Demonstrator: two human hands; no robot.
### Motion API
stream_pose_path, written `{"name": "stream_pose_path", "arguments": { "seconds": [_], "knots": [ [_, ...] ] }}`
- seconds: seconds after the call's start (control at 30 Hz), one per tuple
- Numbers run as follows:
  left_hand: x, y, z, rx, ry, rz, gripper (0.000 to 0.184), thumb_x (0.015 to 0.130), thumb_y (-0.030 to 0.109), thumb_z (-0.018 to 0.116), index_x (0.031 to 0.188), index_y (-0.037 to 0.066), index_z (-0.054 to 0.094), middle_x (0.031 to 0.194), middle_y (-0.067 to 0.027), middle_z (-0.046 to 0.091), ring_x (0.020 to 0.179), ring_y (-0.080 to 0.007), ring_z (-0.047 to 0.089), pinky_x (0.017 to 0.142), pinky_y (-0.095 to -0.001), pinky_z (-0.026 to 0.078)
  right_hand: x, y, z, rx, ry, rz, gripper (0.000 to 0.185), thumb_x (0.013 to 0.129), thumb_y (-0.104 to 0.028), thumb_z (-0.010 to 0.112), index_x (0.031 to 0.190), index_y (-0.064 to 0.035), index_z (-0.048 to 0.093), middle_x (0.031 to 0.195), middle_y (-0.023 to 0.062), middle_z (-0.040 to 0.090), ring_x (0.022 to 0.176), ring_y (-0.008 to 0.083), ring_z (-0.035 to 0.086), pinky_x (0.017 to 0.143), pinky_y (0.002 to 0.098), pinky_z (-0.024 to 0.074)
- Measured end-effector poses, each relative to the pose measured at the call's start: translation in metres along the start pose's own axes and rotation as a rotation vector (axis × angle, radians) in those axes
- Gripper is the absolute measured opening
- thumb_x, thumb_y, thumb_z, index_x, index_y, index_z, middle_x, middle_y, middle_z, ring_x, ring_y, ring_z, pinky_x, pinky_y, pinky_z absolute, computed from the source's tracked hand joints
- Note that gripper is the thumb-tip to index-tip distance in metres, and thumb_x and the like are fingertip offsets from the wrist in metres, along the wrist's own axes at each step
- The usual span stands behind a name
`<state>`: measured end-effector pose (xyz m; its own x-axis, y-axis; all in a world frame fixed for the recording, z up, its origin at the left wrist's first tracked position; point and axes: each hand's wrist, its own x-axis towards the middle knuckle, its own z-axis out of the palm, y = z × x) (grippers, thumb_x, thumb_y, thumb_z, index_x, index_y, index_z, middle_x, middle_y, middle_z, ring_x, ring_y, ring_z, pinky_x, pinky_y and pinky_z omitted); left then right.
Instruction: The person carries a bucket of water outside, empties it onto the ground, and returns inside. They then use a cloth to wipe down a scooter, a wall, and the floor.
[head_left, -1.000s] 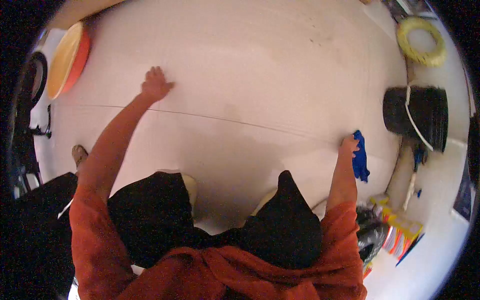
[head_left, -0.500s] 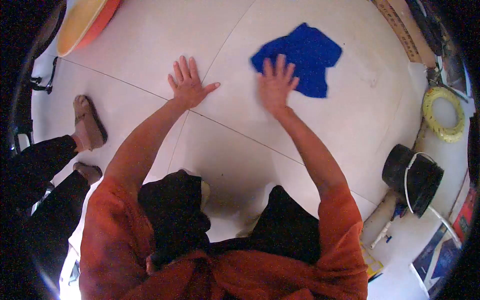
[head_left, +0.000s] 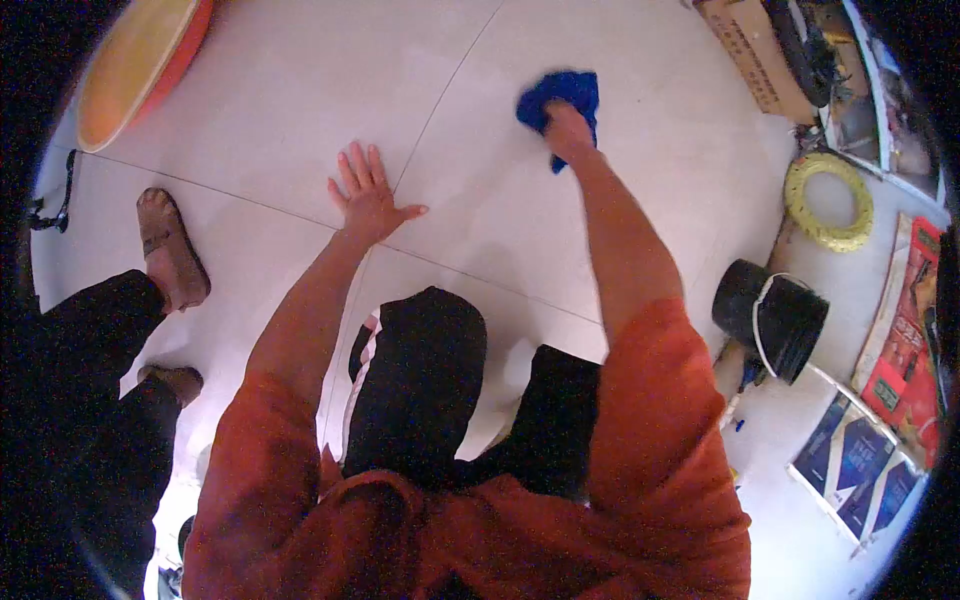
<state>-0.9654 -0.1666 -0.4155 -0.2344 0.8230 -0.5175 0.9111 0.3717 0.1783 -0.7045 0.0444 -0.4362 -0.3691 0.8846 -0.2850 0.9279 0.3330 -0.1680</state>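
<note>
A blue cloth (head_left: 578, 88) lies bunched on the pale tiled floor (head_left: 300, 90), in the upper middle of the head view. My right hand (head_left: 568, 132) is closed on it, and its fingertips are hidden in the folds. Flat on the floor to the left rests my left hand (head_left: 366, 205), empty, fingers spread, close to where the tile joints cross.
At the upper left stands an orange-rimmed round basin (head_left: 135, 75). Another person's sandalled foot (head_left: 172, 250) is on the left. Along the right are a cardboard box (head_left: 755, 55), a yellow ring (head_left: 830, 202), a black bucket (head_left: 770, 318) and blue printed packaging (head_left: 850, 465).
My right hand has gone from lying open on the spread cloth to gripping it, and the cloth is now gathered into a smaller bundle. My left hand stays flat while the view has shifted.
</note>
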Motion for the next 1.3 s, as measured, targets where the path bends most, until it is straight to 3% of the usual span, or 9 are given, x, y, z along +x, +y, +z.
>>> {"name": "stream_pose_path", "arguments": {
  "seconds": [0.07,0.27,0.37,0.47,0.57,0.77,0.97,1.1,1.3],
  "knots": [
    [-0.003,0.005,-0.001,-0.017,-0.008,-0.023,0.122,0.059,0.067,0.059,0.134,0.002,-0.011,0.139,-0.022,-0.016,0.128,-0.0389,-0.015,0.095,-0.0621,0.001,-0.009,0.051,-0.031,-0.371,-0.351,-0.069,0.026,0.071,-0.013,0.047,0.09,-0.0176,0.065,0.099,0.0103,0.06,0.098,0.0268,0.053,0.088,0.0332,0.0413],
    [-0.007,0.006,-0.01,0.057,-0.054,-0.057,0.123,0.058,0.067,0.06,0.134,0.001,-0.011,0.139,-0.022,-0.017,0.129,-0.0384,-0.015,0.096,-0.0617,0.002,-0.034,0.066,-0.119,0.44,0.147,-0.077,0.025,0.067,-0.003,0.051,0.09,-0.0016,0.061,0.081,0.0101,0.061,0.072,0.0178,0.057,0.066,0.028,0.0456],
    [-0.006,0.008,-0.009,0.07,-0.041,-0.063,0.124,0.057,0.067,0.061,0.134,0.003,-0.012,0.139,-0.0219,-0.018,0.128,-0.0382,-0.015,0.096,-0.0609,0.001,-0.067,0.006,-0.131,0.43,0.145,-0.364,0.03,0.073,-0.007,0.055,0.103,-0.0057,0.057,0.11,0.0117,0.054,0.099,0.0254,0.053,0.087,0.0311,0.0414],
    [0.002,0.009,0.007,0.12,-0.061,-0.082,0.125,0.057,0.066,0.062,0.134,0.003,-0.013,0.138,-0.0221,-0.019,0.128,-0.0381,-0.016,0.096,-0.0605,0.002,-0.085,-0.012,-0.087,0.241,-0.384,-0.601,0.044,0.076,-0.036,0.06,0.113,-0.0132,0.054,0.122,0.0186,0.044,0.12,0.035,0.032,0.098,0.0455,0.0282],
    [0.004,0.009,-0.021,0.232,-0.247,-0.09,0.125,0.058,0.065,0.063,0.133,0.003,-0.015,0.138,-0.0209,-0.022,0.127,-0.0387,-0.017,0.099,-0.0574,0.005,-0.085,-0.028,-0.036,0.077,0.012,-0.46,0.065,0.074,-0.047,0.057,0.13,-0.0207,0.035,0.14,0.0155,0.016,0.129,0.0359,0.01,0.094,0.062,0.0181],
    [0.063,0.004,-0.077,-0.046,-0.61,-0.094,0.104,0.069,0.058,0.059,0.134,-0.002,0.005,0.139,-0.0262,0.005,0.129,-0.0386,0.01,0.104,-0.0427,0.015,-0.047,-0.014,0.014,0.238,0.221,-0.594,0.067,0.071,-0.045,0.059,0.129,-0.0204,0.036,0.141,0.0162,0.015,0.13,0.0353,0.009,0.098,0.0596,0.0089],
    [0.135,0.06,0.017,-0.002,0.006,-0.257,0.102,0.072,0.07,0.04,0.135,0.0,0.002,0.139,-0.0243,0.007,0.129,-0.0401,0.002,0.104,-0.0458,0.004,0.068,-0.006,0.029,0.219,0.433,-0.589,0.055,0.072,-0.042,0.057,0.123,-0.0241,0.045,0.136,0.0112,0.029,0.128,0.0306,0.02,0.098,0.0568,0.0132],
    [0.131,0.19,0.033,-0.179,0.374,-0.501,0.096,0.069,0.068,0.047,0.137,0.01,0.011,0.142,-0.0136,0.012,0.131,-0.0307,0.01,0.099,-0.0543,0.018,0.115,0.033,0.004,0.236,0.619,-0.558,0.05,0.072,-0.041,0.057,0.119,-0.024,0.049,0.133,0.0113,0.034,0.125,0.0307,0.025,0.096,0.0575,0.017],
    [0.147,0.302,0.028,-0.164,0.282,-0.557,0.105,0.07,0.067,0.047,0.135,0.0,-0.002,0.14,-0.0227,-0.01,0.129,-0.0383,-0.011,0.097,-0.0612,0.001,0.225,0.08,-0.019,-0.013,0.627,-0.319,0.052,0.082,-0.052,0.037,0.13,-0.0298,0.034,0.139,0.0079,0.024,0.129,0.0278,0.018,0.097,0.0583,0.0143]
  ]
}}
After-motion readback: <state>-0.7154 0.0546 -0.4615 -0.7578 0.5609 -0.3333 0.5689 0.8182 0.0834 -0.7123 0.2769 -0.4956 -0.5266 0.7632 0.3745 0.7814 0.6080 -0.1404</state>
